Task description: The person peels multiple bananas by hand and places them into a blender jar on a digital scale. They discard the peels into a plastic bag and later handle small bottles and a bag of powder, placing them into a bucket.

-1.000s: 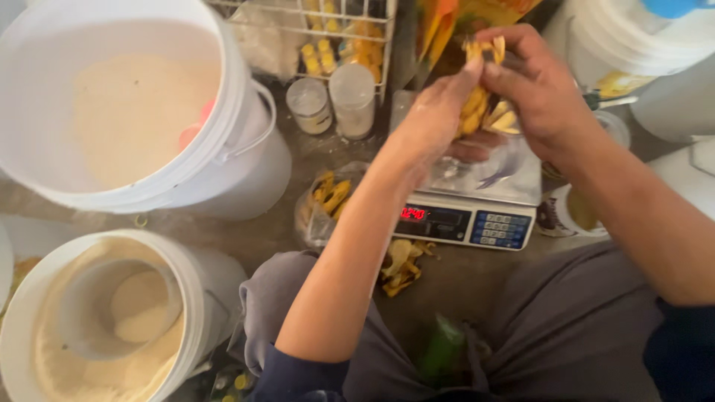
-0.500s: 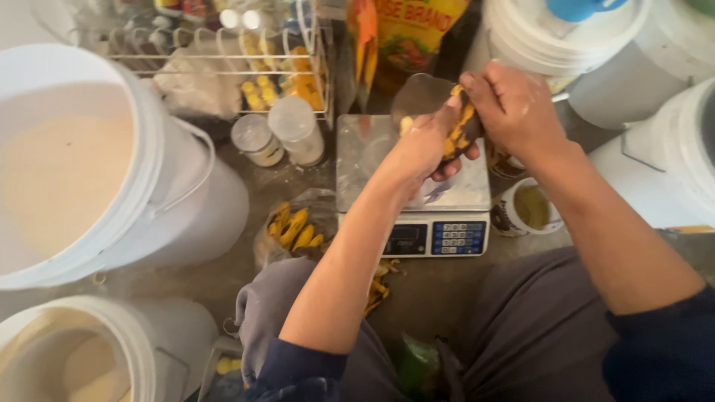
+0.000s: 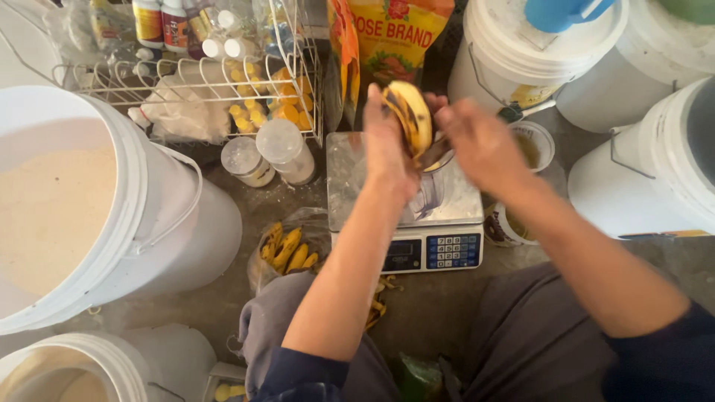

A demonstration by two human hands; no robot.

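My left hand [image 3: 386, 152] grips a spotted yellow banana [image 3: 411, 113] and holds it upright above a digital scale [image 3: 417, 246]. A clear plastic container [image 3: 439, 195] stands on the scale's steel plate. My right hand [image 3: 484, 145] is just right of the banana, its fingers closed on a thin dark piece [image 3: 432, 153] at the banana's lower end. Blur hides whether that piece is peel or a blade. Both forearms reach out over my lap.
Big white buckets [image 3: 160, 223] of pale powder stand at the left, more buckets [image 3: 633, 171] at the right. At the back are a wire rack [image 3: 186, 82] with bottles, two lidded jars [image 3: 287, 152] and an orange-yellow bag [image 3: 395, 37]. A bag of bananas [image 3: 287, 249] and peels [image 3: 378, 305] lie on the floor.
The view has shifted down and left. My hands, which held several yellow pieces high over the scale, now hold one whole banana lower, just above the container.
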